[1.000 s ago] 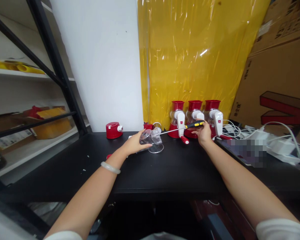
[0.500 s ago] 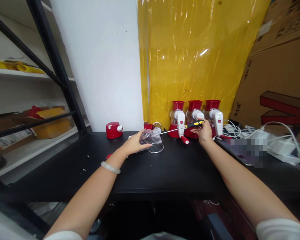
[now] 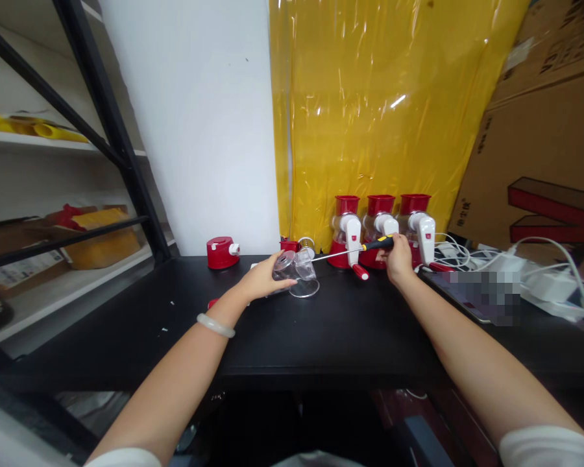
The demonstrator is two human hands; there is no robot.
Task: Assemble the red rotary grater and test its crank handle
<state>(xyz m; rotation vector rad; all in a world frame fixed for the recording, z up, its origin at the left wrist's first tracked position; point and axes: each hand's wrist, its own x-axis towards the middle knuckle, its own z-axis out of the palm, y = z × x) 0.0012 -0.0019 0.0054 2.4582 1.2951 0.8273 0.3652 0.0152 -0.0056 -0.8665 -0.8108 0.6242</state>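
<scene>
My left hand [image 3: 265,277] is closed around a clear plastic grater body [image 3: 305,271], which lies tilted on the black tabletop. A screwdriver [image 3: 377,244] with a black and yellow handle is gripped in my right hand [image 3: 400,259]. Its long metal shaft points left, and the tip meets the clear body; exactly what it touches there is too small to make out. Behind the body are a red hopper [image 3: 289,246] and a drum-shaped part [image 3: 306,247]. A red base [image 3: 222,253] with a white knob stands to the left. Part of a red piece shows beside my left wrist.
Three rotary graters [image 3: 380,224] with red hoppers and white cranks stand at the back right. A tablet [image 3: 460,298] and a power strip with white cables [image 3: 549,282] lie farther right. Shelving [image 3: 111,130] rises at the left, a large cardboard box [image 3: 540,143] at the right.
The fingers of my right hand have shifted around the screwdriver handle and now cover its end. My left hand and the clear body stay in place.
</scene>
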